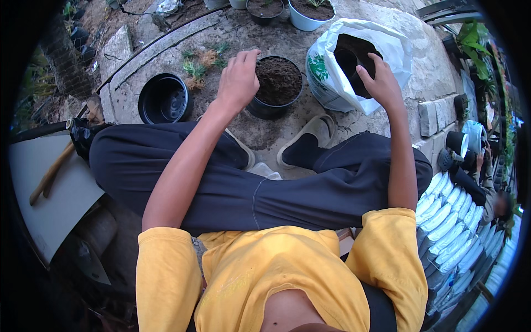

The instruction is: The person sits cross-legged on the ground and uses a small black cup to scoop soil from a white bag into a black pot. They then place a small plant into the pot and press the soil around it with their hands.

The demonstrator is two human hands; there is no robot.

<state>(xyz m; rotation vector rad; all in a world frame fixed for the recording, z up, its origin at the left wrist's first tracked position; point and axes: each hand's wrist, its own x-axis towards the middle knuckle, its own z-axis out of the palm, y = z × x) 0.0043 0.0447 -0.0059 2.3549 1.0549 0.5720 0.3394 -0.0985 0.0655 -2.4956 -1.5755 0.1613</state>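
Note:
A black plastic pot full of dark soil stands on the ground in front of my feet. My left hand is at its left rim, fingers bent; whether they grip the rim is hidden. To the right, a white plastic bag with a green leaf print stands with its mouth wide, dark soil inside. Over that mouth is my right hand, thumb and forefinger apart with nothing seen between them. A dark rounded thing, perhaps a small pot, lies in the bag near my thumb.
An unfilled black pot stands at the left, and small grassy plants lie behind it. Potted plants line the back. Stacked white bags and a seated person are at the right. A wooden-handled tool rests at far left.

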